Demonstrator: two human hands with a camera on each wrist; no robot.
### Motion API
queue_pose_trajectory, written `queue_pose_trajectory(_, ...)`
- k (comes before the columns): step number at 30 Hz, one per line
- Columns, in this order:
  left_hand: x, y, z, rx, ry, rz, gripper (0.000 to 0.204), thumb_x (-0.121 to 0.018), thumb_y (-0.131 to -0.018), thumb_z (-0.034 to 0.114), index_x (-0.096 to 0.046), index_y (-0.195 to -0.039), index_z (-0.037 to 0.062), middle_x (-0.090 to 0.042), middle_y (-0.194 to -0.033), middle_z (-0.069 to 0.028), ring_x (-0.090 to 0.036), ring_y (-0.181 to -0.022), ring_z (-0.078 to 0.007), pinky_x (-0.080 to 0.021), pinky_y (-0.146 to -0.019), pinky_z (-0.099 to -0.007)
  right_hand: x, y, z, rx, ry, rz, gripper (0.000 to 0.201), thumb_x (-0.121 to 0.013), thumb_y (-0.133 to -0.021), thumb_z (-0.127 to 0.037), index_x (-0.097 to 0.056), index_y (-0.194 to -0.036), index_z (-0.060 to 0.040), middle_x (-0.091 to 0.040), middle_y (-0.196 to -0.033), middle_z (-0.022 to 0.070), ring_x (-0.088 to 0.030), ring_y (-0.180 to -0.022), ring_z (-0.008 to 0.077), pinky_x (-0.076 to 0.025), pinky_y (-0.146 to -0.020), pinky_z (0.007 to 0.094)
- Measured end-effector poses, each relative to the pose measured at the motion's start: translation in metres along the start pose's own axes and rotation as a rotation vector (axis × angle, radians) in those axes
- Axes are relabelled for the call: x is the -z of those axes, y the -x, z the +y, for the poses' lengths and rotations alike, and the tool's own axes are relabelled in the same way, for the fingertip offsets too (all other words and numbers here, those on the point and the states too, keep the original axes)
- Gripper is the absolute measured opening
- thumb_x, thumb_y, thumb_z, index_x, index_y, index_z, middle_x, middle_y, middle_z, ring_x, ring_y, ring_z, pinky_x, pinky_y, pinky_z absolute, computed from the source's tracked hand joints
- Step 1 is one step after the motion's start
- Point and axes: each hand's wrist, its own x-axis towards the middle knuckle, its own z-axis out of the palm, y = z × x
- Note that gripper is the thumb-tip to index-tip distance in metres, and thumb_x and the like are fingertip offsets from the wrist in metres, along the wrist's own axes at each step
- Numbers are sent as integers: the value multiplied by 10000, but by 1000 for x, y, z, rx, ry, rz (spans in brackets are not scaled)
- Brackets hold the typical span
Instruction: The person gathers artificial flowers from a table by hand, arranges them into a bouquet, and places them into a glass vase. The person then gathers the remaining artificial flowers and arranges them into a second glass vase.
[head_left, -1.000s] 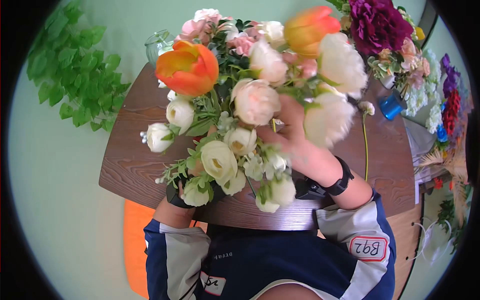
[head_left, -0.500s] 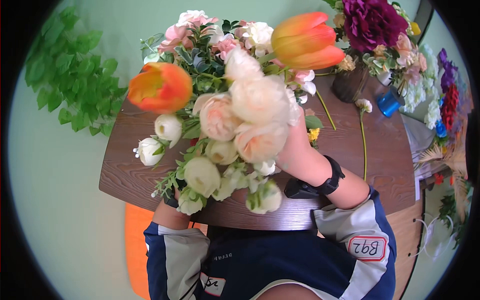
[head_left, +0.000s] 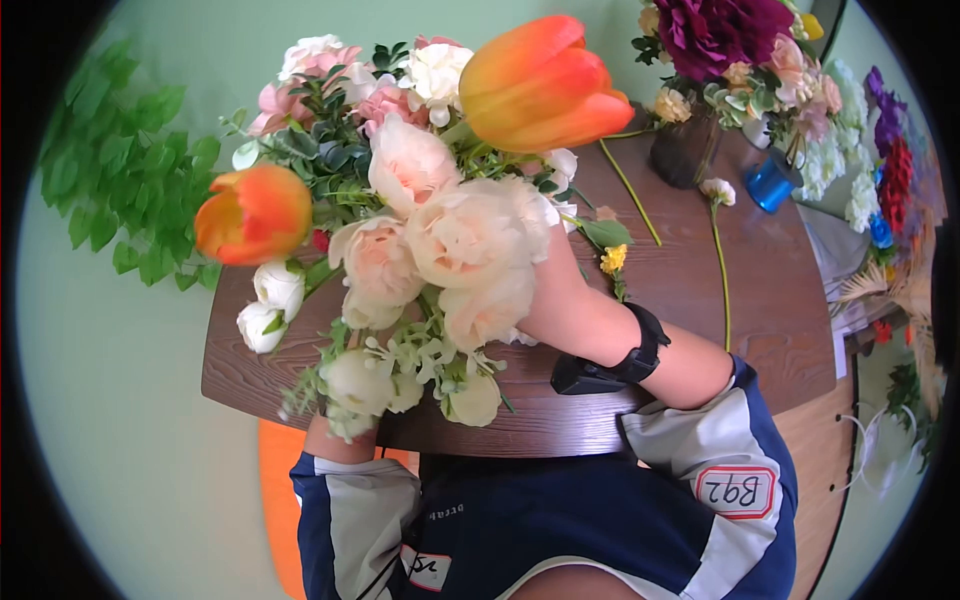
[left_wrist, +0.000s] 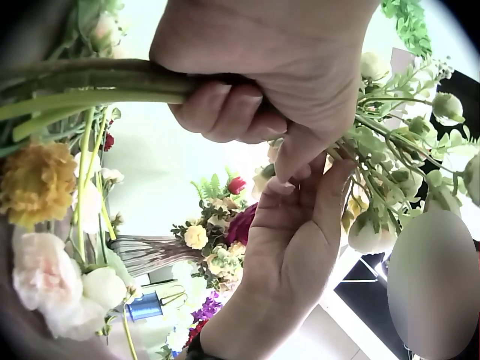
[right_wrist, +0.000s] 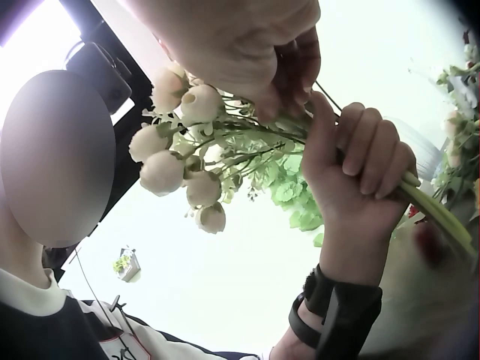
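My left hand point(right_wrist: 364, 161) grips the green stems point(right_wrist: 442, 221) of a bouquet of artificial flowers; the left wrist view shows its fingers curled round them. Right above that grip, my right hand point(left_wrist: 289, 247) pinches the stems below the blooms with thumb and fingers, close to the left thumb. Pale pink peonies point(head_left: 470, 235), white buds point(right_wrist: 161, 172) and green sprigs make up the bouquet. In the head view the blooms hide both hands, leaving the forearms in sight. Orange tulips point(head_left: 545, 85) rise beyond the peonies.
On the brown table point(head_left: 690, 300) lie a single white flower point(head_left: 718, 190) on a long stem and a small yellow flower point(head_left: 614, 260). A vase point(head_left: 685, 150) with a purple bloom and a blue ribbon spool point(head_left: 772, 182) stand at the back right. Green leaves point(head_left: 120, 160) hang on the left.
The bouquet blooms have shifted left in the head view, and the right hand has moved left behind the peonies. The yellow flower on the table has come into view.
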Motion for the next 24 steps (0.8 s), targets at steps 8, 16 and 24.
queue_pose_trajectory(8,-6,-5,-2,-32,-25,-4,517,-607,-802,242,-407,-1248,75,-468,-1201,-118,-473,-1085,-242,-407,-913,-357,13,-8,-5,231,284,-172,172,-636,-701,-124,-617,-862,-63,-585,-882,139,-558,-849,330,-459,-717,405)
queue_pose_trajectory(16,0,2,-11,-39,-46,56,521,-602,-807,245,-399,-1257,79,-462,-1208,-118,-469,-1093,-247,-403,-921,-359,111,-40,85,-331,724,-283,245,-678,-715,-149,-616,-870,31,-616,-896,200,-596,-829,337,-474,-739,351)
queue_pose_trajectory(24,27,14,-20,-22,-107,158,524,-598,-813,248,-392,-1266,82,-457,-1216,-119,-464,-1102,-252,-400,-928,-362,163,-4,207,-675,1094,-12,333,-698,-657,-203,-619,-869,41,-611,-885,247,-590,-861,379,-477,-756,403)
